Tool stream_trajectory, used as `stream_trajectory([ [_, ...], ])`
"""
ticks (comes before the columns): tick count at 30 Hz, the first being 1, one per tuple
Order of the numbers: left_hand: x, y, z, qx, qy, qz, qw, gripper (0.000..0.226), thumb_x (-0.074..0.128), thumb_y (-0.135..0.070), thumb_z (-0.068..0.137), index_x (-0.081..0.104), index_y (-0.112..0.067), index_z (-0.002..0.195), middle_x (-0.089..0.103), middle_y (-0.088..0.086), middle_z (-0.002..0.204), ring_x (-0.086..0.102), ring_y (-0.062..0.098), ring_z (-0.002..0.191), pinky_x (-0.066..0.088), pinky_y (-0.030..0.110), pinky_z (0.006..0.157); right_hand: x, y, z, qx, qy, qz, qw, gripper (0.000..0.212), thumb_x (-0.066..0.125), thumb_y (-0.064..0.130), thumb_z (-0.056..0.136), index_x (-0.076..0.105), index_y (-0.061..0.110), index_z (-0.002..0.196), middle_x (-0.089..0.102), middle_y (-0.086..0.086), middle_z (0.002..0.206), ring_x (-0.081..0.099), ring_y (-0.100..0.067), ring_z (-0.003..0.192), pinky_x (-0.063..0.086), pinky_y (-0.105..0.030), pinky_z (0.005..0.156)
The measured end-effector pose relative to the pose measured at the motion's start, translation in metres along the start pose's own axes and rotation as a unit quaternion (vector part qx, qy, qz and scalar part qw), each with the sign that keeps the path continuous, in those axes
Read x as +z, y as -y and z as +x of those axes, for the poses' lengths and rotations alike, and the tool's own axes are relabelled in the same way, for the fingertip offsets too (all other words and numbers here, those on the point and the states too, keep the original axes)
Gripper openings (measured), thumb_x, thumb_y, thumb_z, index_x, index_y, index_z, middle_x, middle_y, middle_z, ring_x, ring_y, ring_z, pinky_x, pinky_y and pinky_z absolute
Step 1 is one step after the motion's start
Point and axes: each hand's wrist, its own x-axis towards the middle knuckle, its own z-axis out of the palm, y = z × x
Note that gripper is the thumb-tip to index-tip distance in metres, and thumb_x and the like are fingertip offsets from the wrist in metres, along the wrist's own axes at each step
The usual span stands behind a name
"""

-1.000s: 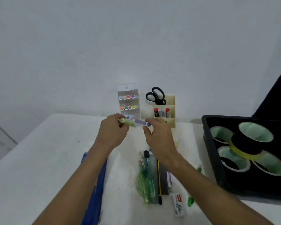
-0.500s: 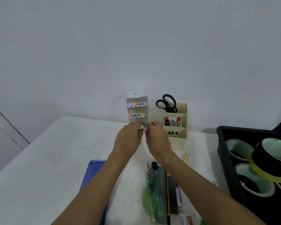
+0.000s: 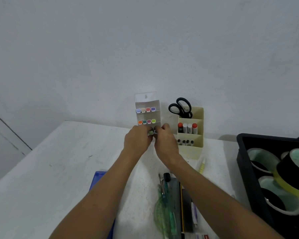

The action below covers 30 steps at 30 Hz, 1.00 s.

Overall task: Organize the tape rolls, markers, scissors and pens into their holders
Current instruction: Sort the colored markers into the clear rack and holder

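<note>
A clear tiered marker holder (image 3: 147,102) stands against the wall with two rows of coloured markers. At its bottom tier my left hand (image 3: 136,141) pinches a green-capped marker (image 3: 150,133), and my right hand (image 3: 165,144) pinches a purple-capped marker (image 3: 156,131) beside it. A cream pen holder (image 3: 191,149) to the right carries black scissors (image 3: 180,107), red-capped markers (image 3: 187,128) and several pens. Loose pens and a pencil (image 3: 180,200) lie near me. A black tray (image 3: 243,163) on the right holds tape rolls (image 3: 295,171).
A blue flat object (image 3: 97,178) lies under my left forearm. A pale yellow marker (image 3: 202,166) lies in front of the pen holder. A green mesh pouch (image 3: 160,211) sits by the loose pens. The white wall stands directly behind the holders.
Both hands moved forward from above the table to the bottom tier of the clear holder, bringing the green and purple markers together there. The camera view shifted left.
</note>
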Motion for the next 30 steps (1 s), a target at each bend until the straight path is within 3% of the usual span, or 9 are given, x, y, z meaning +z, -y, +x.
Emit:
stream_trajectory([
  [7,0.008,0.002,0.004,-0.006,0.009,-0.013,1.000,0.025,0.054,-0.026,0.095,0.063,-0.020,0.118,0.070,0.004,0.110,0.068,0.025,0.089,0.056,0.033,0.080,0.007,-0.004,0.008,-0.018,0.020,0.039,0.999,0.036,0.051,-0.007,0.087,0.058,0.011,0.118,0.057,-0.011,0.112,0.060,-0.025,0.096,0.054,-0.036,0.084],
  [12,0.008,0.001,0.006,-0.045,0.039,-0.024,0.998,0.026,0.051,-0.026,0.097,0.062,-0.018,0.119,0.070,0.007,0.107,0.070,0.027,0.078,0.058,0.033,0.075,0.010,-0.007,0.011,-0.005,0.021,0.030,0.999,0.032,0.052,-0.002,0.090,0.059,0.013,0.117,0.060,-0.009,0.113,0.062,-0.025,0.099,0.055,-0.035,0.084],
  [16,0.010,-0.002,0.009,-0.115,0.079,-0.039,0.989,0.024,0.051,-0.026,0.098,0.058,-0.014,0.117,0.070,0.009,0.109,0.070,0.028,0.085,0.054,0.031,0.079,0.011,-0.009,0.011,0.027,0.031,-0.011,0.999,0.021,0.051,0.008,0.095,0.063,0.015,0.111,0.066,-0.009,0.106,0.064,-0.025,0.095,0.048,-0.029,0.074],
  [20,0.010,-0.004,0.006,-0.152,0.108,-0.050,0.981,0.029,0.049,-0.023,0.099,0.052,-0.012,0.126,0.064,0.009,0.122,0.066,0.029,0.102,0.048,0.035,0.094,0.011,-0.010,0.010,0.025,0.032,-0.015,0.999,0.023,0.049,0.008,0.096,0.061,0.018,0.112,0.068,-0.008,0.106,0.065,-0.025,0.094,0.051,-0.032,0.075],
  [24,0.000,-0.008,0.001,-0.087,0.090,-0.055,0.991,0.029,0.050,-0.023,0.096,0.054,-0.020,0.125,0.068,0.011,0.111,0.070,0.027,0.077,0.058,0.036,0.076,0.005,-0.005,0.008,0.019,0.061,0.029,0.998,0.028,0.044,0.006,0.096,0.057,0.014,0.119,0.067,-0.012,0.109,0.064,-0.029,0.097,0.052,-0.035,0.078],
  [27,-0.010,-0.010,-0.017,-0.046,0.082,-0.088,0.992,0.047,0.052,-0.018,0.092,0.044,-0.020,0.138,0.065,0.016,0.116,0.064,0.034,0.097,0.050,0.034,0.079,-0.010,0.004,-0.007,0.010,0.085,0.091,0.992,0.034,0.045,0.003,0.093,0.054,0.006,0.125,0.066,-0.018,0.111,0.064,-0.032,0.100,0.053,-0.036,0.082],
  [30,-0.011,-0.009,-0.043,-0.037,0.065,-0.078,0.994,0.045,0.059,-0.019,0.089,0.052,-0.012,0.133,0.062,0.015,0.126,0.060,0.032,0.111,0.043,0.031,0.090,-0.035,-0.002,-0.037,0.004,0.130,0.082,0.988,0.038,0.055,0.005,0.090,0.056,0.003,0.128,0.062,-0.017,0.122,0.059,-0.030,0.111,0.046,-0.030,0.093],
])
